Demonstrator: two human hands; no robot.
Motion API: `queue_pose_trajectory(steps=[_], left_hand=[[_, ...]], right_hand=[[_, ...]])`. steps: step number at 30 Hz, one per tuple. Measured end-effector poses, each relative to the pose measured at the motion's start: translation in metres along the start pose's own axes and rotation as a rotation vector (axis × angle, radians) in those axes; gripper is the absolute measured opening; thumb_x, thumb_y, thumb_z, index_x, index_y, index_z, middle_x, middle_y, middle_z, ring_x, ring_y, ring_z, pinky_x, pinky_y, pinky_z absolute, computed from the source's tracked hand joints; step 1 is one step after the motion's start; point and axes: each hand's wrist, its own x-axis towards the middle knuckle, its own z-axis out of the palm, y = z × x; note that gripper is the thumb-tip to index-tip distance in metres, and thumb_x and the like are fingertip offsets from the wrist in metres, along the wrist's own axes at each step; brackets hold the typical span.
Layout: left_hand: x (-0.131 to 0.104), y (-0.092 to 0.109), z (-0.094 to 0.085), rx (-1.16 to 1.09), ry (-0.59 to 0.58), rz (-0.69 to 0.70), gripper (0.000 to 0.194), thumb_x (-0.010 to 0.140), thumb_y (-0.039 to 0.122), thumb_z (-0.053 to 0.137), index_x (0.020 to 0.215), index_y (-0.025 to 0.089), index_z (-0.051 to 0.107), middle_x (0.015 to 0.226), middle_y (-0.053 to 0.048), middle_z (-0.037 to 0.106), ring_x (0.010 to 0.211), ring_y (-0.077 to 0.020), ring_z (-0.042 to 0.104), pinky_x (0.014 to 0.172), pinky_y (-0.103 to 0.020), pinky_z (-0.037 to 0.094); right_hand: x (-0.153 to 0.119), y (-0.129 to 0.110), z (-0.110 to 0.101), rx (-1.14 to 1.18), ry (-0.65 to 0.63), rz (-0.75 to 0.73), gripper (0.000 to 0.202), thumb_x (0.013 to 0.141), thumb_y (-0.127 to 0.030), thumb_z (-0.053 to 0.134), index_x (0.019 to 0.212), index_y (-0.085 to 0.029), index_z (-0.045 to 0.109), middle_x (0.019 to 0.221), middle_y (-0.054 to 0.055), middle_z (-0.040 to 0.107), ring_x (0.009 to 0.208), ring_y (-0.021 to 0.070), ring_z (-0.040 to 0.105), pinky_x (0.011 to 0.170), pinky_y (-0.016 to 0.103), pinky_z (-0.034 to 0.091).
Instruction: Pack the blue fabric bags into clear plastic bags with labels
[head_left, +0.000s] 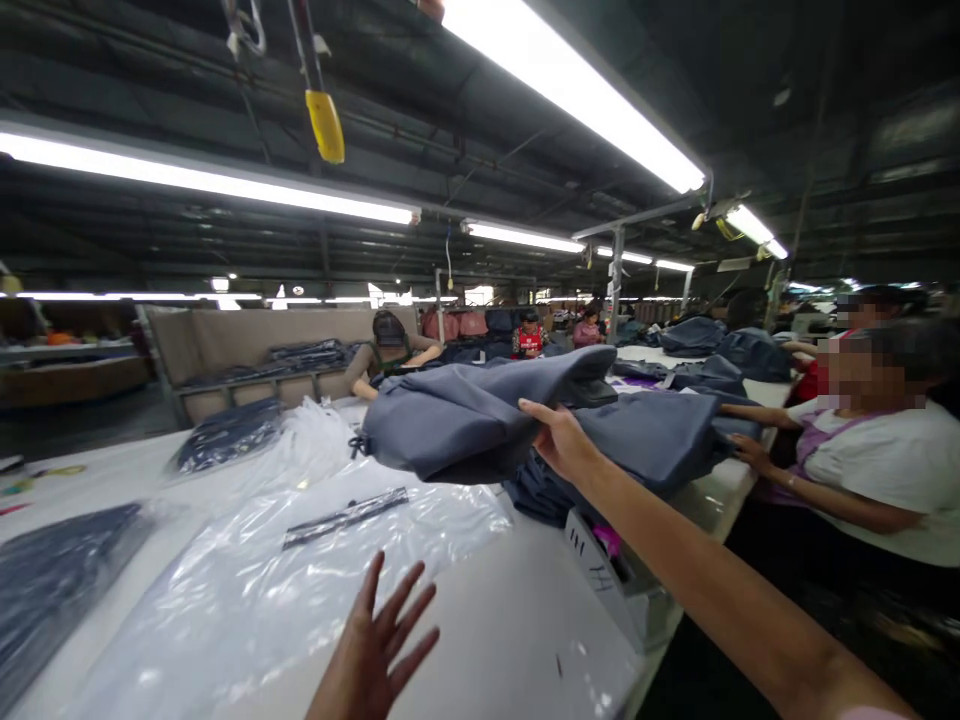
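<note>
Above the white table (487,620), a folded grey-blue fabric garment (472,415) is held aloft, gripped by the right hand (559,440); left hand (375,650) is spread open, empty, nr a clear plastic bag (247,580).

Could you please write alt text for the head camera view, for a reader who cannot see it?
The right hand holds a folded grey-blue garment above a white table, while the left hand hovers open over clear plastic bags. A seated person's hands rest on more grey garments opposite.
</note>
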Motion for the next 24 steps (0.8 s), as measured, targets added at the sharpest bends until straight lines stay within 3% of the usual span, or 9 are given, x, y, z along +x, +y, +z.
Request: queue_pose_trajectory(steps=[3, 5, 7, 10, 16, 18, 20, 22, 24], left_hand=[[-0.023, 0.051, 0.005, -0.252, 0.050, 0.053, 0.087, 0.075, 0.080, 0.045, 0.149, 0.038, 0.027, 0.146, -0.009, 0.049, 0.127, -0.0345, 0.052, 0.094, -0.054, 0.053], [-0.044, 0.072, -0.008, -0.283, 0.229, 0.091, 0.076, 0.080, 0.070, 0.053, 0.145, 0.034, 0.037, 0.143, -0.009, 0.053, 0.127, -0.0336, 0.053, 0.092, -0.052, 0.055], [-0.066, 0.075, -0.034, -0.283, 0.458, 0.097, 0.066, 0.081, 0.051, 0.065, 0.141, 0.030, 0.045, 0.137, -0.007, 0.058, 0.125, -0.0313, 0.055, 0.092, -0.046, 0.057], [-0.095, 0.053, -0.088, -0.256, 0.648, 0.004, 0.058, 0.079, 0.025, 0.070, 0.134, 0.023, 0.054, 0.127, -0.007, 0.066, 0.117, -0.0284, 0.061, 0.093, -0.040, 0.057], [-0.137, -0.022, -0.177, -0.239, 0.689, -0.358, 0.054, 0.077, 0.017, 0.069, 0.128, 0.008, 0.056, 0.105, -0.016, 0.074, 0.103, -0.0300, 0.068, 0.090, -0.038, 0.059], [-0.145, -0.039, -0.197, -0.202, 0.681, -0.469, 0.057, 0.075, 0.020, 0.073, 0.127, 0.007, 0.056, 0.102, -0.017, 0.074, 0.104, -0.0316, 0.068, 0.088, -0.039, 0.059], [-0.152, -0.051, -0.214, -0.075, 0.654, -0.511, 0.062, 0.074, 0.029, 0.075, 0.129, 0.008, 0.055, 0.108, -0.017, 0.073, 0.108, -0.0319, 0.066, 0.091, -0.039, 0.057], [-0.156, -0.053, -0.229, 0.195, 0.649, -0.470, 0.071, 0.076, 0.042, 0.072, 0.135, 0.011, 0.049, 0.122, -0.018, 0.067, 0.118, -0.0317, 0.061, 0.099, -0.041, 0.051], [-0.162, -0.047, -0.234, 0.578, 0.702, -0.371, 0.083, 0.078, 0.053, 0.064, 0.145, 0.013, 0.036, 0.139, -0.018, 0.055, 0.129, -0.0329, 0.051, 0.110, -0.045, 0.040]], right_hand=[[-0.060, 0.038, 0.047, 0.089, -0.096, 0.084, 0.050, 0.069, -0.027, 0.080, 0.115, -0.021, 0.062, 0.109, 0.001, 0.073, 0.105, 0.0216, 0.066, 0.099, 0.037, 0.052], [-0.101, 0.067, 0.070, 0.089, -0.144, 0.136, 0.053, 0.071, -0.030, 0.079, 0.120, -0.021, 0.060, 0.116, 0.002, 0.070, 0.113, 0.0230, 0.062, 0.106, 0.040, 0.046], [-0.144, 0.096, 0.087, 0.044, -0.175, 0.173, 0.057, 0.073, -0.034, 0.078, 0.124, -0.021, 0.058, 0.121, 0.003, 0.068, 0.117, 0.0245, 0.059, 0.109, 0.042, 0.043], [-0.212, 0.133, 0.103, -0.034, -0.190, 0.260, 0.063, 0.076, -0.041, 0.075, 0.132, -0.023, 0.053, 0.125, 0.005, 0.065, 0.121, 0.0260, 0.057, 0.111, 0.045, 0.039], [-0.328, 0.168, 0.096, -0.130, -0.246, 0.620, 0.062, 0.076, -0.053, 0.071, 0.128, -0.022, 0.058, 0.120, 0.008, 0.067, 0.118, 0.0286, 0.059, 0.109, 0.045, 0.041], [-0.345, 0.166, 0.081, -0.214, -0.510, 0.787, 0.055, 0.080, -0.057, 0.065, 0.119, -0.019, 0.064, 0.103, 0.007, 0.073, 0.102, 0.0277, 0.067, 0.096, 0.043, 0.051], [-0.344, 0.156, 0.062, -0.314, -0.961, 0.808, 0.042, 0.084, -0.052, 0.062, 0.111, -0.021, 0.070, 0.088, 0.003, 0.074, 0.089, 0.0235, 0.071, 0.086, 0.035, 0.055], [-0.324, 0.141, 0.042, -0.463, -1.298, 0.537, 0.026, 0.089, -0.038, 0.058, 0.109, -0.027, 0.072, 0.089, -0.001, 0.075, 0.090, 0.0198, 0.071, 0.088, 0.030, 0.053], [-0.293, 0.123, 0.025, -0.693, -1.330, 0.117, 0.030, 0.093, -0.024, 0.051, 0.117, -0.030, 0.068, 0.106, 0.001, 0.075, 0.104, 0.0201, 0.067, 0.100, 0.034, 0.046]])
